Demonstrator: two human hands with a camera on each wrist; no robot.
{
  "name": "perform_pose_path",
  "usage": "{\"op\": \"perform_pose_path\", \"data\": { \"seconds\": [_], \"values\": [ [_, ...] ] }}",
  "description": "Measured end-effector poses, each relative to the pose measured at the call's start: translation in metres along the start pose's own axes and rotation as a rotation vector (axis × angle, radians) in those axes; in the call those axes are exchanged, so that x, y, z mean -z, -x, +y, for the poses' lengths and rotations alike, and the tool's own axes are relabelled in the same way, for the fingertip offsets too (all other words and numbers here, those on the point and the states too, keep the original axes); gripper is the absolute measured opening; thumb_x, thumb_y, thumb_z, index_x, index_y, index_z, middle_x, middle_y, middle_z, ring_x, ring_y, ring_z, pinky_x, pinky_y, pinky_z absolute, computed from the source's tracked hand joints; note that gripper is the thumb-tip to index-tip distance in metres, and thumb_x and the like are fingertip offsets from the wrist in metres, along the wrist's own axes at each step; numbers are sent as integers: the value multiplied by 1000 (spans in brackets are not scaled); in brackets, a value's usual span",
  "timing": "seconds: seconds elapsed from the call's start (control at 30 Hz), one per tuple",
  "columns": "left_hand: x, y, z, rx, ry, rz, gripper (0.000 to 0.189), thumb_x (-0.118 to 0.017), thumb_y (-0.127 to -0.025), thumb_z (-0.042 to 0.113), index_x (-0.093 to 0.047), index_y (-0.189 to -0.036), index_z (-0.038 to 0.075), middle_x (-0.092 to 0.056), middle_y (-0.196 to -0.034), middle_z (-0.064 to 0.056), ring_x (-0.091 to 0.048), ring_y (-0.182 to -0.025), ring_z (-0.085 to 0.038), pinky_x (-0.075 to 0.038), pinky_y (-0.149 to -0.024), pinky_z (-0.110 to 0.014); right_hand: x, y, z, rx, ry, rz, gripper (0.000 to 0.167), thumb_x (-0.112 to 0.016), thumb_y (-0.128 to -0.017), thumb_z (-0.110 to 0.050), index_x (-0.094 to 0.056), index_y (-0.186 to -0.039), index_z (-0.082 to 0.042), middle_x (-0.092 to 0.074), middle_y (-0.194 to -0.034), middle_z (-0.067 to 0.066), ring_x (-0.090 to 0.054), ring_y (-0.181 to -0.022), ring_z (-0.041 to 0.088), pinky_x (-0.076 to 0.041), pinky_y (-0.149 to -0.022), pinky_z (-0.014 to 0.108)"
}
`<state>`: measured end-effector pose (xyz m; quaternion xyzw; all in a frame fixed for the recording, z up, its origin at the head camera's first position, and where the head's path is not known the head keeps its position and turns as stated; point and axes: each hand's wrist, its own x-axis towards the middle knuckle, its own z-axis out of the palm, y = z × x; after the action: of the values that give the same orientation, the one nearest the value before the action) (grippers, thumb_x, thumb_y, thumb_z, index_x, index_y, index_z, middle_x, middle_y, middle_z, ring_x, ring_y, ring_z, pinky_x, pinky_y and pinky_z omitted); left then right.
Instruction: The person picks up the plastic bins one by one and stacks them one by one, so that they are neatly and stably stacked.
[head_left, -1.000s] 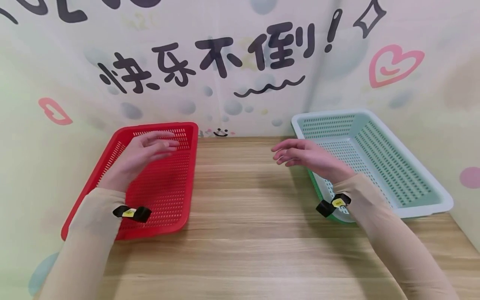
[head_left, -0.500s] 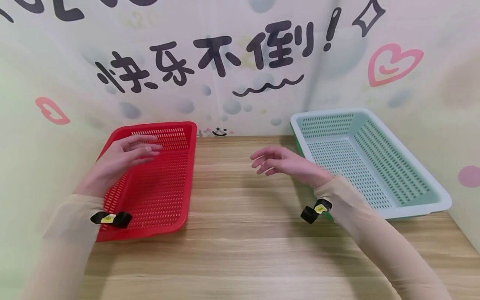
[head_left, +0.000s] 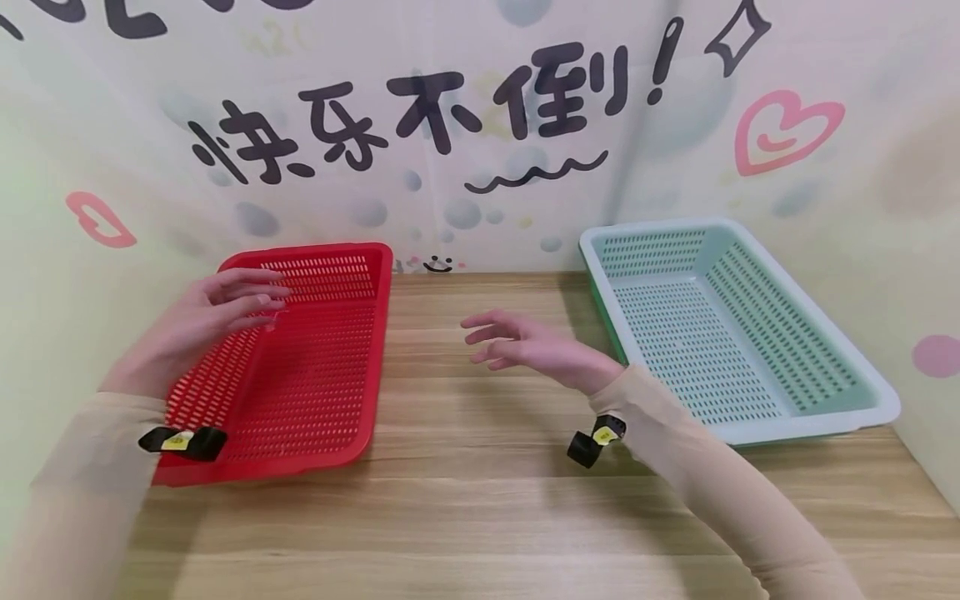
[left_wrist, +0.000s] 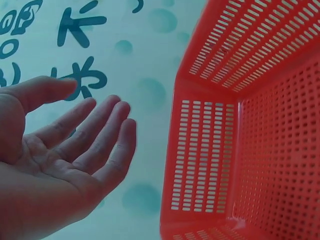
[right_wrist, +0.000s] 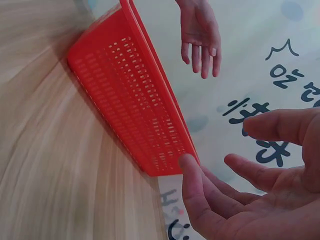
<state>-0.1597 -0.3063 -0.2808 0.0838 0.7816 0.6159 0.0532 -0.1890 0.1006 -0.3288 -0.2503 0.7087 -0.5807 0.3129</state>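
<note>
Here we have one left hand (head_left: 197,327), one right hand (head_left: 536,344), one red basket (head_left: 318,375) and one pale green basket (head_left: 690,333).
We see both hands raised, fingers loosely bent, holding nothing: the left by the red basket, the right over the one table (head_left: 450,525), between the two baskets standing on it.

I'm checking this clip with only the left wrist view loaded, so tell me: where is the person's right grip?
Observer: In the head view, the right grip is above the wood-grain tabletop, in the gap between the red perforated basket and another basket.
Reviewer: I only see the red one. What is the other?
Observer: A mint-green perforated basket, standing at the person's right.
Reviewer: Is that right grip carrying anything?
Observer: No; the right wrist view shows its fingers loosely bent, holding nothing.
</note>
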Motion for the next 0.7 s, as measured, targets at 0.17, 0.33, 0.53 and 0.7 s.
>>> {"op": "perform_pose_path", "data": {
  "seconds": [0.17, 0.33, 0.53, 0.7],
  "values": [
    [10, 5, 2, -21, 43, 30, 28, -55, -97, 2, -63, -120, 15, -66, -114, 2, -66, -99, -10, -53, -81, -22, -13, -13, 4, -36, 45, -26, 58, -56, -93, -13, -37, -148, -16, -42, -145, 9, -47, -127, 29, -43, -101, 41],
    [20, 11, 5, 10, 41, 80, 28, -56, -96, 3, -64, -119, 17, -67, -111, 3, -66, -95, -10, -54, -78, -21, -26, -31, 8, -42, 86, -53, 60, -60, -93, -15, -38, -148, -17, -45, -143, 9, -42, -131, 30, -41, -101, 44],
    [27, 18, 4, 20, 27, 108, 28, -56, -96, 3, -65, -118, 19, -69, -109, 3, -67, -94, -9, -54, -76, -19, -42, -52, 15, 23, 102, -42, 61, -62, -92, -7, -38, -148, -13, -45, -143, 12, -44, -130, 28, -43, -101, 38],
    [32, 25, 1, 11, 45, 119, 30, -54, -96, 0, -66, -116, 19, -69, -107, 3, -67, -93, -9, -54, -75, -19, -58, -68, 15, 86, 92, -68, 64, -65, -92, -9, -36, -149, -14, -44, -144, 13, -46, -128, 34, -45, -98, 34]
  ]
}}
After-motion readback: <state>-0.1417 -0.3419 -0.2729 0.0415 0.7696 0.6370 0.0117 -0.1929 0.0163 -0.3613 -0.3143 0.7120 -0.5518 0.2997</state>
